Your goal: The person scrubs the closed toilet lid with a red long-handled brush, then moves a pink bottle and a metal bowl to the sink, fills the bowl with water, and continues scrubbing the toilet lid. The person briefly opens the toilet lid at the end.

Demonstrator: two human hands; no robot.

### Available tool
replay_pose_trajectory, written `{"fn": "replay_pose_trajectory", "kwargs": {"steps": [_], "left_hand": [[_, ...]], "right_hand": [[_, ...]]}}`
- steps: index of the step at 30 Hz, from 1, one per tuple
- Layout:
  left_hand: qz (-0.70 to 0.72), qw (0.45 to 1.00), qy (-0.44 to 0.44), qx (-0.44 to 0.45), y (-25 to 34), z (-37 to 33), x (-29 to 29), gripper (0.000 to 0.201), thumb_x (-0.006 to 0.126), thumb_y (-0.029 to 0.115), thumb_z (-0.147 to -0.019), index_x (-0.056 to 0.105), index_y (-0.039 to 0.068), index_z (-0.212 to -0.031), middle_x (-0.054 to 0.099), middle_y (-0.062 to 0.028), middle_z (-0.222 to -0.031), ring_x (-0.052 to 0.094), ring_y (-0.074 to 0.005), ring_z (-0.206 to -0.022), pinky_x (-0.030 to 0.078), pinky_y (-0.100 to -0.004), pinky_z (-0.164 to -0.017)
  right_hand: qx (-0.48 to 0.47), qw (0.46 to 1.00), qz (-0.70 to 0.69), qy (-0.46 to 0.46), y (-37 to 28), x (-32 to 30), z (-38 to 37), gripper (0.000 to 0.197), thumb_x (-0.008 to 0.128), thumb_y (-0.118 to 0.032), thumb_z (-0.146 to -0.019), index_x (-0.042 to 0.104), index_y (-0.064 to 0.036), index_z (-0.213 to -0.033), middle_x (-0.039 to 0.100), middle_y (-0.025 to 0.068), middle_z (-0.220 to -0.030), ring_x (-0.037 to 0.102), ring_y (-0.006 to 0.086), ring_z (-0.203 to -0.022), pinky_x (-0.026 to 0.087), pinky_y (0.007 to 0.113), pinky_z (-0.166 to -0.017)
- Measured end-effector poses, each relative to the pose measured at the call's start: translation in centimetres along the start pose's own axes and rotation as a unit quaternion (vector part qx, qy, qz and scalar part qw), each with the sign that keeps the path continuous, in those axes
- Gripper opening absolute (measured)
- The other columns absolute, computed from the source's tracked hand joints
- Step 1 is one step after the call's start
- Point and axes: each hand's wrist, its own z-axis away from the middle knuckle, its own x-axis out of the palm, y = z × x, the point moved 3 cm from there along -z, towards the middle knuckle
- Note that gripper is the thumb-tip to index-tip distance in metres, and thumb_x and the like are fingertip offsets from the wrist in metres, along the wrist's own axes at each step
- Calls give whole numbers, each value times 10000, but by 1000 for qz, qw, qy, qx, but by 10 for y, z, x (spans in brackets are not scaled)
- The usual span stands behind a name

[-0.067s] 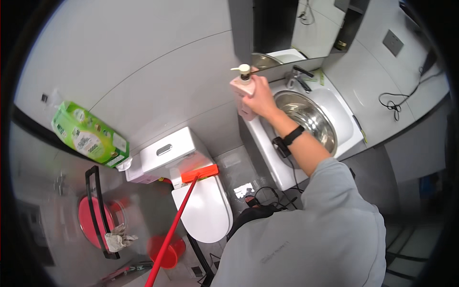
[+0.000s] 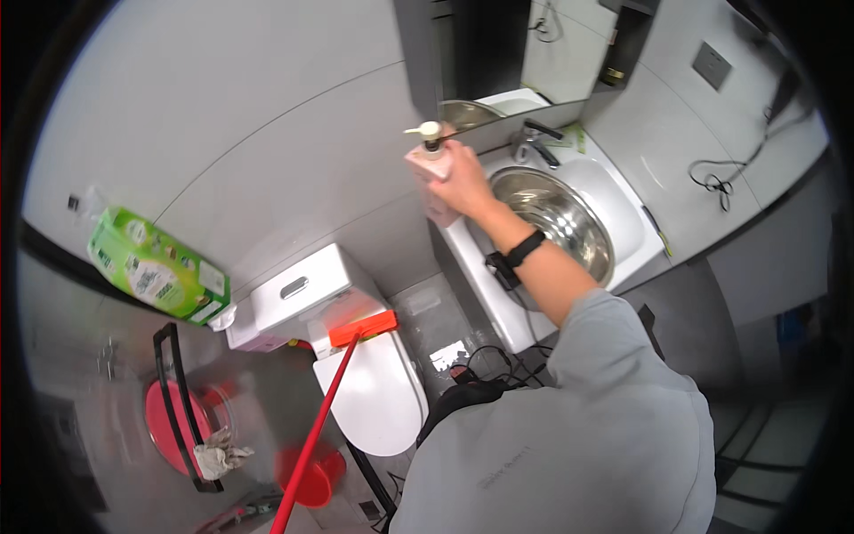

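My right hand [image 2: 466,185], with a black band on its wrist, is wrapped round a pink pump bottle [image 2: 431,167] with a cream pump head. The bottle is upright at the back left corner of the white washbasin [image 2: 500,316], near the tiled wall. Whether its base rests on the basin's edge I cannot tell. My forearm reaches across the round metal bowl [image 2: 583,218] in the basin. Below the wrist, a small black device with a cable [image 2: 503,270] is by the basin's left edge. My left hand is out of view.
A black-handled tap [image 2: 538,147] stands behind the bowl, below a mirror [image 2: 507,53]. Left of the basin is a toilet with a closed lid [image 2: 378,400]; a red pole [image 2: 311,436] with an orange head leans across it. A green tissue pack [image 2: 160,267] hangs on the wall. Cables [image 2: 498,360] lie on the floor.
The whole view has shifted slightly, so the basin and bottle appear farther left. My right hand keeps its grip on the pump bottle.
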Motion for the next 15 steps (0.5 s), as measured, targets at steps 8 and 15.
{"fn": "replay_pose_trajectory", "kwargs": {"steps": [8,15], "left_hand": [[8,998,-31,53,9,-27,54,331,558,212,-864,433,97,-580,392,-12,-589,398,-157,-568,303,-303,-566],[19,987,-73,143,24,-29,94,310,539,192,-887,439,110,-606,396,-18,-629,394,-163,-605,302,-313,-604]], "right_hand": [[-7,994,-83,70,-54,-105,37,621,723,-136,-700,500,-13,-1266,585,200,-1106,593,396,-1055,498,429,-933],[57,990,-67,108,-33,-303,78,609,695,-64,-795,460,0,-1352,603,110,-1208,631,179,-1080,570,315,-822]]}}
